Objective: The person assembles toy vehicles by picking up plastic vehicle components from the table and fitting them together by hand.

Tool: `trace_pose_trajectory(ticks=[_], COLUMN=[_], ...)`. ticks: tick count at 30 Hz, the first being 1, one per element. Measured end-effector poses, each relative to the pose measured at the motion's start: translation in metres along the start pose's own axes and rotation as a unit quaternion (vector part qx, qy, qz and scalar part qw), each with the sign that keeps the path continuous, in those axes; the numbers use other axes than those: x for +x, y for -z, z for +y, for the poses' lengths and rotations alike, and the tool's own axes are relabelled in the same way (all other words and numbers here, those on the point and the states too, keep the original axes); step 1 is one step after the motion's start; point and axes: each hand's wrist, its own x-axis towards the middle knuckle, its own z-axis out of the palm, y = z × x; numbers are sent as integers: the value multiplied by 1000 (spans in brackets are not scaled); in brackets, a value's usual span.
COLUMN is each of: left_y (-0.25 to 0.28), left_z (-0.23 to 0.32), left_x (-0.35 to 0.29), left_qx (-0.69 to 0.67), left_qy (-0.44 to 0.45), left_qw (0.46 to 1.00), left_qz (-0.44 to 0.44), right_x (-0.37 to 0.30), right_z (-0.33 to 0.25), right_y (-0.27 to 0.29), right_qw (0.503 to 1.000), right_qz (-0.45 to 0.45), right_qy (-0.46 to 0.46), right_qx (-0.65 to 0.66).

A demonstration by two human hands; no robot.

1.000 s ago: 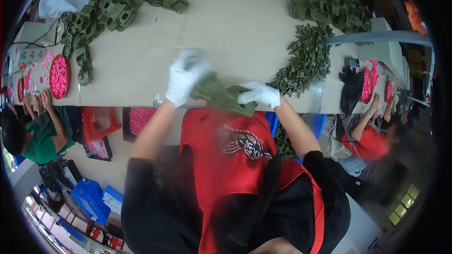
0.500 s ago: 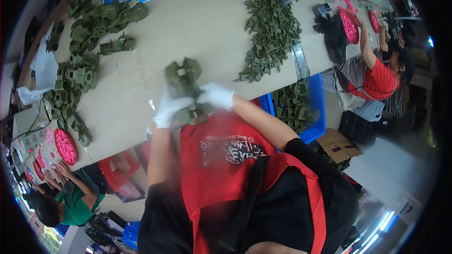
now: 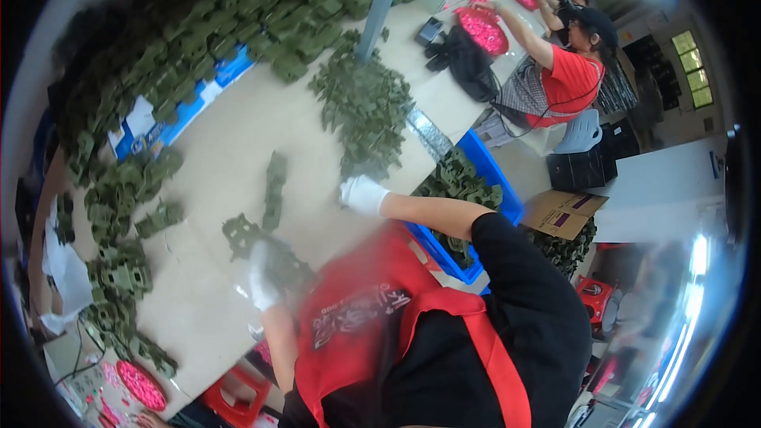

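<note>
My left hand point(image 3: 261, 276), in a white glove and smeared by motion, grips a dark green molded plastic part point(image 3: 240, 236) just above the table near my red apron. A narrow green plastic piece point(image 3: 274, 190) lies on the table beyond it. Farther right, my right hand point(image 3: 365, 195), also gloved in white, is at the near end of a heap of small green plastic parts point(image 3: 369, 115). Its fingers are curled in, and whatever they may hold is hidden.
Larger green parts point(image 3: 230, 24) are piled along the far side and down the left point(image 3: 119, 269) of the table. A blue crate point(image 3: 495, 190) of green parts stands at the right edge. A grey post point(image 3: 384, 4) rises behind the heap. Co-workers sit by red trays point(image 3: 483, 29) of pink pieces.
Both hands were together on a green part. My right hand has moved away to the small-parts heap, while my left keeps a part. The view has turned, and a narrow piece now lies ahead.
</note>
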Motion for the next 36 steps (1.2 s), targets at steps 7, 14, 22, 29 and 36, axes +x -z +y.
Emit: trace_pose_trajectory(ticks=[7, 14, 22, 29, 36], left_y=[-65, -86, -103, -100, -103], left_z=[35, 21, 32, 10, 11], left_x=[-11, -16, -25, -18, -21], left_qx=[94, 24, 23, 58, 91], left_qy=[18, -79, -50, -172, -198], left_qw=[994, 995, 998, 983, 976], left_qz=[45, -64, -12, -20, 2], right_x=[28, 36, 46, 55, 62], right_z=[17, -36, -60, -76, -72], right_y=[90, 211, 221, 211, 207], right_qw=[865, 781, 824, 866, 843], right_qz=[55, 119, 138, 263, 280], right_qy=[-280, -291, -335, -264, -270], right_qx=[413, 539, 435, 333, 373])
